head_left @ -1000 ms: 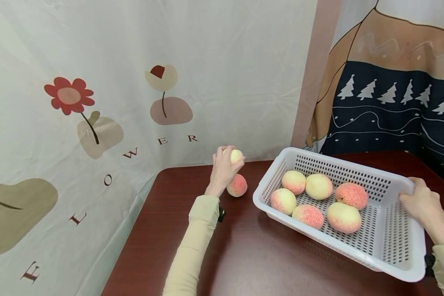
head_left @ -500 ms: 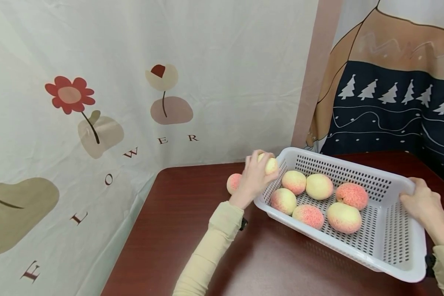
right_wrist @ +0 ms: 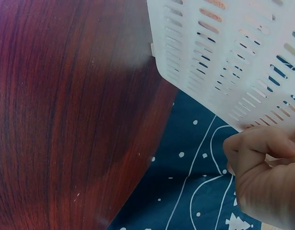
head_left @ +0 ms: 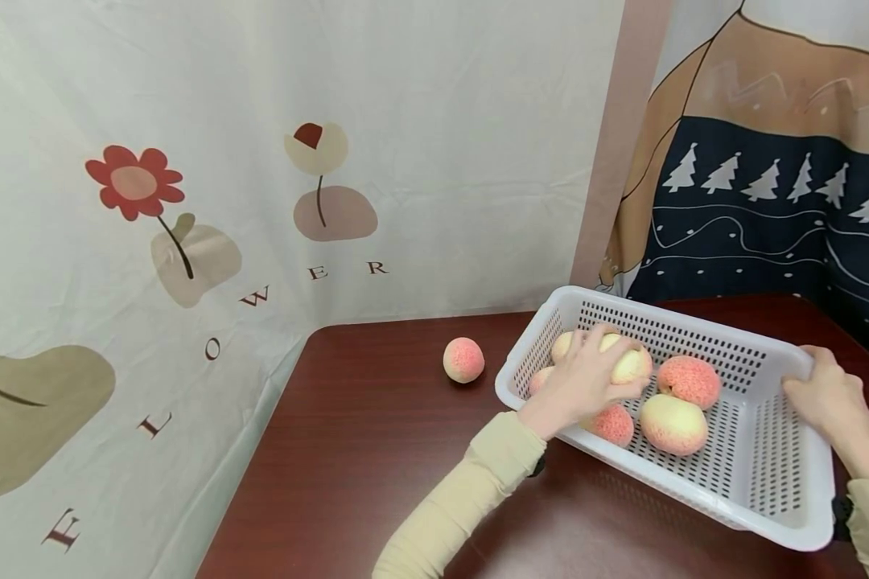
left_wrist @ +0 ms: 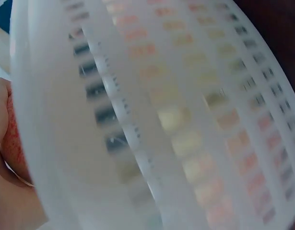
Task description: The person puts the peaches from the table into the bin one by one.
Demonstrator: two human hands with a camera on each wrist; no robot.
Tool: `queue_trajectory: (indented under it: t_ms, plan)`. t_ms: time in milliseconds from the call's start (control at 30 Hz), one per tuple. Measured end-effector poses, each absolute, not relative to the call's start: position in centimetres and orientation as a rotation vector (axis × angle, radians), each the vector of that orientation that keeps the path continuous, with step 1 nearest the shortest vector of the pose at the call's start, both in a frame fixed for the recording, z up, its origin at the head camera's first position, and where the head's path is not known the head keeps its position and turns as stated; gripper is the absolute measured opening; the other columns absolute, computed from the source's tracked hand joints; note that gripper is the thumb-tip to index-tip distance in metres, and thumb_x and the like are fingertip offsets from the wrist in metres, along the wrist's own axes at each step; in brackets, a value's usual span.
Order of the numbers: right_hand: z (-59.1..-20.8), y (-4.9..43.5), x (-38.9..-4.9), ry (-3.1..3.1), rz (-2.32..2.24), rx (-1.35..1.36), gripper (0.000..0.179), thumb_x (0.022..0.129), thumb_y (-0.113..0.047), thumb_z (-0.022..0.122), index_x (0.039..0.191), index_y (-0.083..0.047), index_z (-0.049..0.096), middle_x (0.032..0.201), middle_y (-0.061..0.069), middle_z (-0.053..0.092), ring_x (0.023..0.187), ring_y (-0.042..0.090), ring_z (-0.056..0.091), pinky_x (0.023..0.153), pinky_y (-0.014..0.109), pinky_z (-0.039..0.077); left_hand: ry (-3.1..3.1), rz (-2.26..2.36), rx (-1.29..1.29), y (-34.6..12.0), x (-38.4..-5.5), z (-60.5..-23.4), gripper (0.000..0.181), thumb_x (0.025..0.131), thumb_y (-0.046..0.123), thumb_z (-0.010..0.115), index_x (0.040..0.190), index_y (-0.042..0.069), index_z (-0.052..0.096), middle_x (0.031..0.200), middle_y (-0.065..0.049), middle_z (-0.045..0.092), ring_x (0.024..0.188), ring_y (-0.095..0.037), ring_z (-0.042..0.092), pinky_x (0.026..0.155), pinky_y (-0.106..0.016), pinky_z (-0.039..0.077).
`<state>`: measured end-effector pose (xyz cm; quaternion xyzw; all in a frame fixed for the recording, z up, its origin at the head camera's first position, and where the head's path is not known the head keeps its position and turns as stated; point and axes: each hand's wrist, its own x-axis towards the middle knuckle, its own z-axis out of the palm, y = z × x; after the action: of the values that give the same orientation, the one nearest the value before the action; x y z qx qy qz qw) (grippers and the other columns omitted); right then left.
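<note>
My left hand [head_left: 579, 376] is over the left part of a white perforated plastic basket [head_left: 749, 346], fingers curled round a pale yellow peach [head_left: 632, 363]. In the left wrist view the peach [left_wrist: 14, 141] shows its red side against the hand, partly behind the basket wall [left_wrist: 56, 120]. Several peaches lie in the basket, among them a red one [head_left: 688, 381] and a yellow-pink one [head_left: 673, 425]; my left hand partly covers others. At the basket's right end my right hand [head_left: 833, 402] grips the rim, fingers curled over it, as the right wrist view also shows.
One pink-and-cream peach [head_left: 463, 360] sits on the dark red wooden table [head_left: 362, 450], left of the basket. Behind the table hangs a pale curtain [head_left: 442, 161] with printed flowers and letters. A navy cloth with white trees [head_left: 739, 233] hangs at the right.
My left hand has carried its peach rightward, from above the loose peach on the table to inside the basket's outline. The right hand and the basket have stayed in place.
</note>
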<state>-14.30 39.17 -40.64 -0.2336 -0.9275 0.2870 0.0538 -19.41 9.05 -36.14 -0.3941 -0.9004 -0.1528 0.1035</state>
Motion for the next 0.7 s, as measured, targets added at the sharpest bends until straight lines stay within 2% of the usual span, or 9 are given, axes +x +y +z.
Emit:
queue_trajectory:
  t_ms: [167,233,367,467,700]
  plan:
    - [-40.5,39.1,-14.3,-2.819,0.873,-0.706,0.061,0.090,-0.006,0.035,0.140,0.017,0.009,0.114,0.049,0.031,0.063,0.045,0.057,0.042,0.038,0.050,-2.659,-0.306,-1.267,11.3,-18.2,-36.1,0.048,0.091,0.056,0.050,0.133,0.032,0.047,0.135,0.005,0.041,0.121,-0.013,0.040,0.100,-0.025,0.035]
    - [-40.5,39.1,-14.3,-2.818,0.873,-0.706,0.062,0.090,-0.006,0.036,0.140,0.017,0.008,0.114,0.049,0.031,0.063,0.045,0.057,0.042,0.038,0.050,-2.695,-0.280,-1.300,12.1,-17.7,-36.0,0.050,0.091,0.058,0.049,0.136,0.035,0.043,0.138,0.007,0.038,0.122,-0.013,0.038,0.099,-0.023,0.036]
    - [-40.5,39.1,-14.3,-2.814,0.881,-0.706,0.062,0.089,-0.006,0.035,0.140,0.017,0.008,0.112,0.048,0.031,0.060,0.043,0.058,0.042,0.037,0.050,-2.722,-0.255,-1.398,13.9,-16.8,-35.8,0.048,0.092,0.059,0.047,0.135,0.040,0.041,0.139,0.013,0.036,0.125,-0.006,0.035,0.102,-0.018,0.031]
    - [-40.5,39.1,-14.2,-2.811,0.887,-0.709,0.062,0.088,-0.006,0.036,0.139,0.018,0.009,0.111,0.048,0.032,0.059,0.042,0.058,0.042,0.038,0.050,-2.657,-0.161,-1.467,15.1,-16.2,-36.1,0.046,0.091,0.060,0.046,0.133,0.040,0.042,0.136,0.014,0.039,0.129,-0.002,0.032,0.107,-0.018,0.024]
    - [-40.1,38.9,-14.2,-2.816,0.864,-0.695,0.059,0.090,-0.006,0.036,0.138,0.018,0.012,0.108,0.048,0.033,0.060,0.044,0.058,0.043,0.039,0.050,-2.646,-0.036,-1.575,17.6,-15.0,-36.9,0.054,0.089,0.066,0.044,0.137,0.040,0.039,0.140,0.015,0.037,0.127,0.004,0.032,0.103,-0.017,0.024]
